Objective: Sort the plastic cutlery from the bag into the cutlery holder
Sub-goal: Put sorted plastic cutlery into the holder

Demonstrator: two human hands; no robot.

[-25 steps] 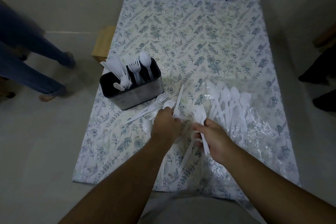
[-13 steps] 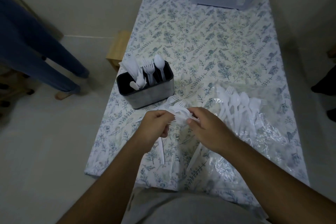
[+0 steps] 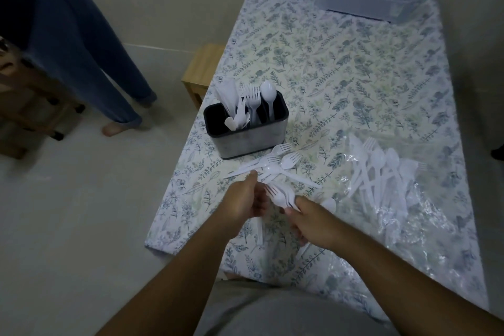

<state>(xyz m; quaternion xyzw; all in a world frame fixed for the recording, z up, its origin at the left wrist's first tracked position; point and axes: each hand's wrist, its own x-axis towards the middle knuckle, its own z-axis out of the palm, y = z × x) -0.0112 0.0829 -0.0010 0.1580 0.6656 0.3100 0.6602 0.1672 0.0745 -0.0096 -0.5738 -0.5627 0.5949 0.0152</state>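
Head view shows a small bunch of forks (image 3: 281, 195) held between left hand (image 3: 241, 203) and right hand (image 3: 313, 222), tines aimed up-left toward the cutlery holder (image 3: 246, 139), beyond and nearer the left.

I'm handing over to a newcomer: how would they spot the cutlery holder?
On the floral table, look near its left edge, just beyond the hands. The holder is a dark-rimmed grey box with white cutlery standing upright in it, unlike the loose forks lying flat beside it.
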